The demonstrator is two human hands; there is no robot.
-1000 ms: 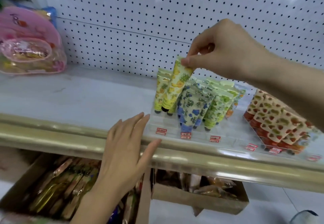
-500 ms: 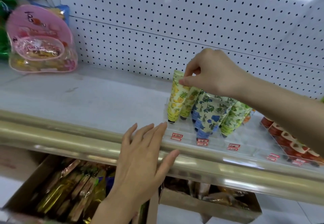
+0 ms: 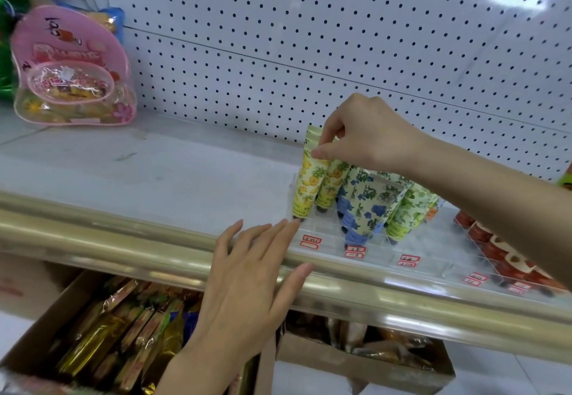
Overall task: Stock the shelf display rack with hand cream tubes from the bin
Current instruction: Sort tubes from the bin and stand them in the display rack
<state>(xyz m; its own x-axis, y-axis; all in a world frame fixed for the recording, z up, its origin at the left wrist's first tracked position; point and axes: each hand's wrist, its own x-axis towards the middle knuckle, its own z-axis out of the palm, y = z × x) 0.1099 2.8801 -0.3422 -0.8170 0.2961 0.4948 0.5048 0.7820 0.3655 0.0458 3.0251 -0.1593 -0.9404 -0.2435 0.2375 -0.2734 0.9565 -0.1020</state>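
While my right hand (image 3: 368, 134) pinches the crimped top of the yellow pineapple-print tube (image 3: 309, 184), its cap stands in the leftmost lane of the clear rack (image 3: 328, 229); my left hand (image 3: 247, 280) rests spread on the gold shelf rail (image 3: 123, 237). Seating step, I judge; next, release it upright.

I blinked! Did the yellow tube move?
Yes. The yellow tube dropped lower, its cap now closer to the red price label in front.

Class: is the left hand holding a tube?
No, the left hand lies open at the gold rail, fingers straight, holding nothing.
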